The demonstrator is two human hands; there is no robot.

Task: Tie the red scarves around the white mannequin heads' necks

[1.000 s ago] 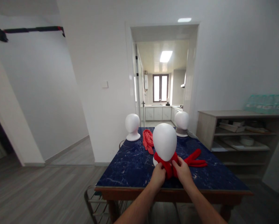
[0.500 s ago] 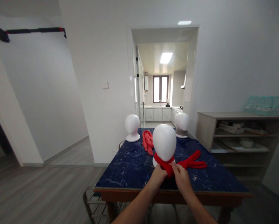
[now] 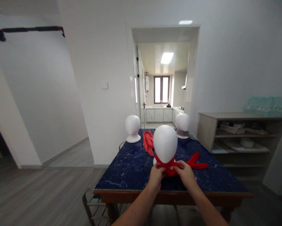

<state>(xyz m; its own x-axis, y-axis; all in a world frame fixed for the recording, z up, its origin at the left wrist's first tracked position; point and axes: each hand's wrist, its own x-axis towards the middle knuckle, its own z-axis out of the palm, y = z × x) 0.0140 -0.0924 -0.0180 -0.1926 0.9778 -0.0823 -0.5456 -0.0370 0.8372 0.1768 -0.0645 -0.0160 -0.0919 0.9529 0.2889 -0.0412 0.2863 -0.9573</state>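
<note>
A white mannequin head stands upright near the front of the table, with a red scarf wrapped round its neck. My left hand pinches the scarf at the left front of the neck. On the right front, my right hand grips the same scarf between thumb and fingers. The scarf's loose end spreads over the tabletop to the right, beyond my right hand. The back of the neck is hidden behind the head.
A blue marbled table carries a bare mannequin head at back left, a folded coral scarf, and another mannequin head with a grey scarf. A shelf unit with bottles stands right.
Both hands have shifted slightly at the neck, the right one a little upward and outward, with the scarf's front now spread between them. The camera view has turned slightly.
</note>
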